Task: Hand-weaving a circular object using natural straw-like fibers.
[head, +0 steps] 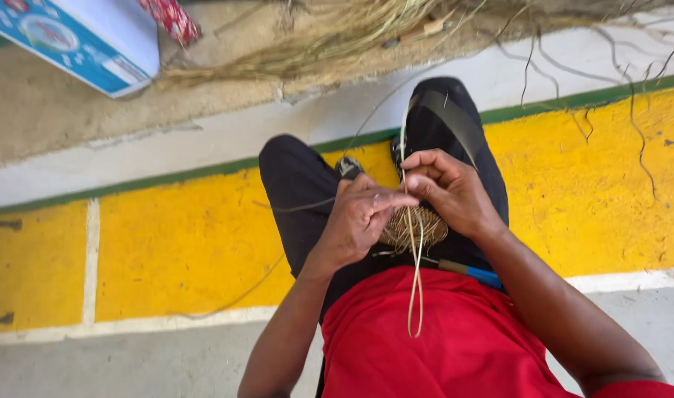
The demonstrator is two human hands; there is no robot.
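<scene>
**weave_newbie:** So what's actually going on with the hands here? Hard to read from a head-cam looking straight down.

**strawhat_dan:** Person's sitting with knees up, black trousers, red shirt. Both hands meet over the lap. The left hand (359, 217) has its fingers curled in and pressed together at the tips, pinching the pale thin straw strand (413, 273). The right hand (449, 190) is curled as well, thumb and fingers nipping the same strand a bit higher up, so neither hand is spread.

**weave_newbie:** And the woven bit?

**strawhat_dan:** The small round coiled disc of tan woven fibre (418, 227) sits just below and between the two hands, touching both, resting over the lap. The strand's long axis runs nearly straight along the body line: up past the right hand toward the knee, and down in a hanging loop over the red shirt. Right hand looks a touch nearer the strand's upper run, left is nearer the disc's edge.

**weave_newbie:** Anything else around?

**strawhat_dan:** A blue-handled tool (471, 273) lies on the lap right behind the disc, near the right wrist. Further out there's a pile of loose dry grass fibre (337, 37) on the ground and a blue and white cardboard box (79, 40) at the top left, both well apart from the hands. Yellow painted floor (182, 250) underneath.
</scene>
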